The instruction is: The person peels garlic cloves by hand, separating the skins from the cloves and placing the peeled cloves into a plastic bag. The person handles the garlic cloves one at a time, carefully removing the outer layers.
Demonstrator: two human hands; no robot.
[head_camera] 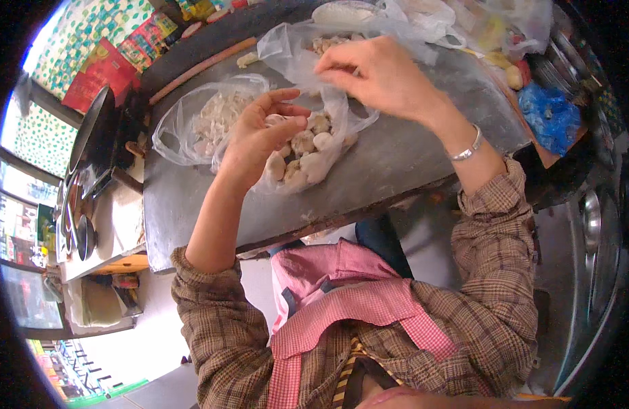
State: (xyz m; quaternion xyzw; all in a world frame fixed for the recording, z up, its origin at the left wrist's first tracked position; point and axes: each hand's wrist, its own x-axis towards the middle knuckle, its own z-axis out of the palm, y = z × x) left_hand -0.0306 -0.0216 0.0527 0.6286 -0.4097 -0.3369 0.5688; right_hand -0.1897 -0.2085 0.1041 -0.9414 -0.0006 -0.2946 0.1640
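Observation:
My left hand (263,135) hovers over a clear plastic bag of whole garlic bulbs (303,142), its fingers curled. Something white, which looks like garlic (276,119), shows between thumb and fingers; whether it is gripped or lies in the bag beneath, I cannot tell. My right hand (383,76), with a silver bracelet on the wrist, is in front of another clear bag (278,48) at the back that contains small garlic pieces (335,42). Its thumb and forefinger are close together, and anything between them is hidden. Left of the bulbs lies an open bag of pale garlic skins (220,115).
The grey table (192,204) has a wooden rod (202,69) along its far left edge. A wok (92,128) and ladles (84,237) stand to the left. On the right are a crumpled blue plastic bag (549,117) and stacked metal ware (565,61).

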